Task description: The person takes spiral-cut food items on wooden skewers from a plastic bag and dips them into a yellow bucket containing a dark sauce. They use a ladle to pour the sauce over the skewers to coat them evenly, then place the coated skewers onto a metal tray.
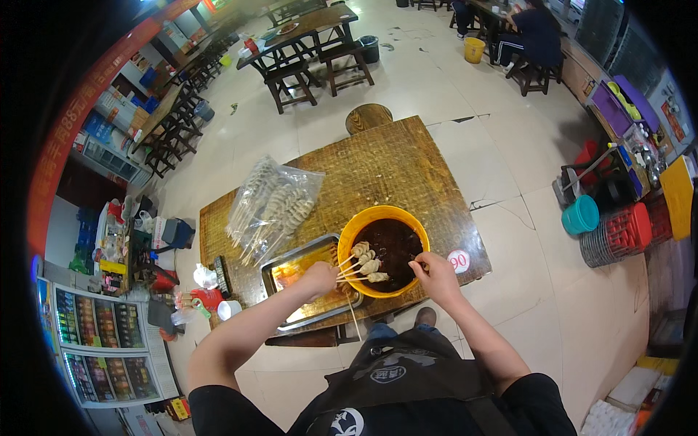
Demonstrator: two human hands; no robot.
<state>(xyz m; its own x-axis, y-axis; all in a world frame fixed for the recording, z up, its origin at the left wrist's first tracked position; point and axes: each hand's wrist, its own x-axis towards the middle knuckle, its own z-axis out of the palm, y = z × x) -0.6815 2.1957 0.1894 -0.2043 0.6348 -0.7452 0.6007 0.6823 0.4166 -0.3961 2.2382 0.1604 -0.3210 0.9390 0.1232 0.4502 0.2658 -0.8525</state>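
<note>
My left hand (322, 279) grips several food skewers (371, 267) by their wooden sticks. Their pale, folded food ends hang over dark brown sauce (401, 234) inside a round yellow tub (344, 245). At the tub's right rim is my right hand (438, 277), thumb and fingers drawn together; whether they pinch the rim or something small is unclear. A metal tray (269, 286) holding orange, oily liquid lies left of the tub, partly beneath my left forearm. More pale skewers fill a clear plastic bag (275, 201) behind the tray.
All this stands on a wooden table (381, 158), with a remote control (222, 277) and a white cup (229, 310) at its left edge. A round stool (369, 119) touches the far side. Teal bucket (579, 215) at right; drinks fridge (103, 338) at left. A person (537, 38) sits far right.
</note>
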